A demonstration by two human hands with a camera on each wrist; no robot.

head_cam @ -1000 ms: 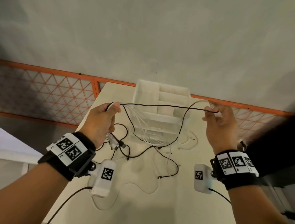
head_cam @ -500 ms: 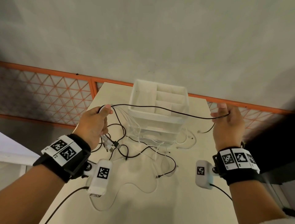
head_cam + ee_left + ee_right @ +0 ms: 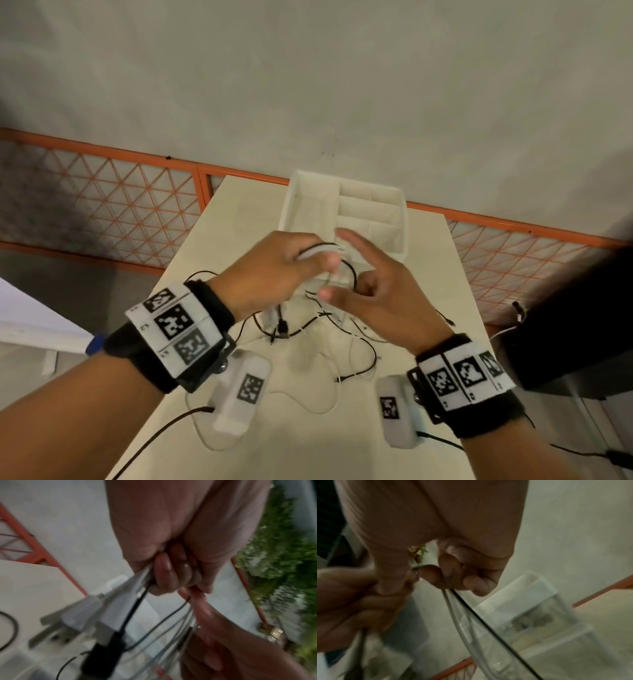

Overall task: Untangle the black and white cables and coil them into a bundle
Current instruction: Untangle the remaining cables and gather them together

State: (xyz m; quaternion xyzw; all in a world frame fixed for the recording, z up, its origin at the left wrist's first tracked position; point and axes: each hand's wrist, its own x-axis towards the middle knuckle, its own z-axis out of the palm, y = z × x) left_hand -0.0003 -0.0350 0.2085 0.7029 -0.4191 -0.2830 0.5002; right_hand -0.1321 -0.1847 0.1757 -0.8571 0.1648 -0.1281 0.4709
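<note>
Two hands (image 3: 274, 270) (image 3: 380, 298), one organizer box (image 3: 404, 233), one table (image 3: 442, 274)

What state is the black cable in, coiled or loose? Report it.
Mostly loose. One loop of the black cable hangs between the left hand and right hand; the rest sprawls tangled across the table.

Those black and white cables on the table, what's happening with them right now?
A person is gathering them by hand above the pale table. The left hand holds a bunch of thin white cables and a thin black cable in a closed grip, connectors dangling below. The right hand is right beside it, pinching a loop of white and black cable. Loose strands lie tangled on the table in front of a white divided plastic organizer box.
</note>
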